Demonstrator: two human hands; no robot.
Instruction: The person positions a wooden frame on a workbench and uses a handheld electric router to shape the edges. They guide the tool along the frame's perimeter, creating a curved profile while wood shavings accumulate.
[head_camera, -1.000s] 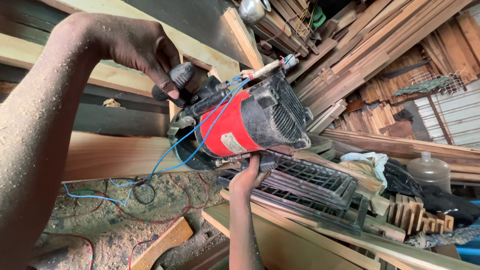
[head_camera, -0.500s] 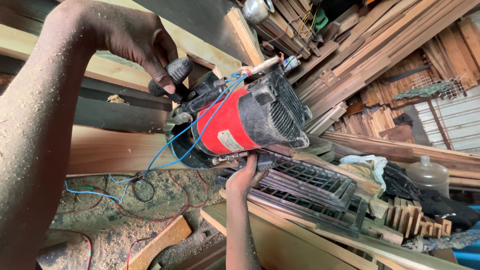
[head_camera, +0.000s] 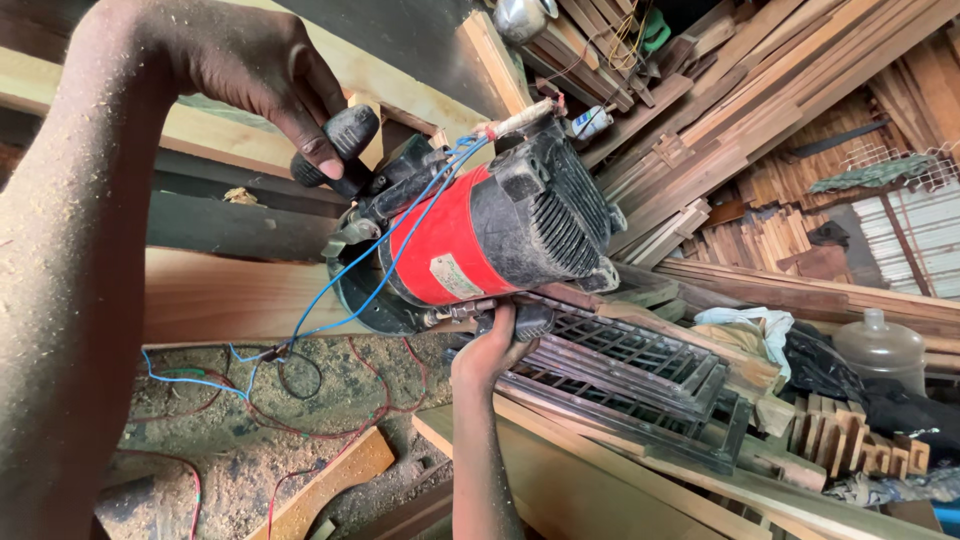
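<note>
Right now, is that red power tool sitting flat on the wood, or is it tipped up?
Tipped. The red power tool is tilted, its round base facing down-left toward the plank. The left hand grips one black handle, the right hand another.

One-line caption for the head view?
Both hands grip the knob handles of a red and black router on a wooden plank: left hand, right hand.

Support surfaces: wooden plank and sawdust-covered floor

The red and black power tool (head_camera: 480, 240) rests base-down on a pale wooden plank (head_camera: 230, 295). Below it, the floor (head_camera: 230, 450) carries sawdust, loose blue wire (head_camera: 190, 380), red wire (head_camera: 330, 430) and a short wood offcut (head_camera: 325, 485). A dark slatted grille (head_camera: 630, 375) lies on stacked boards (head_camera: 590, 480).
</note>
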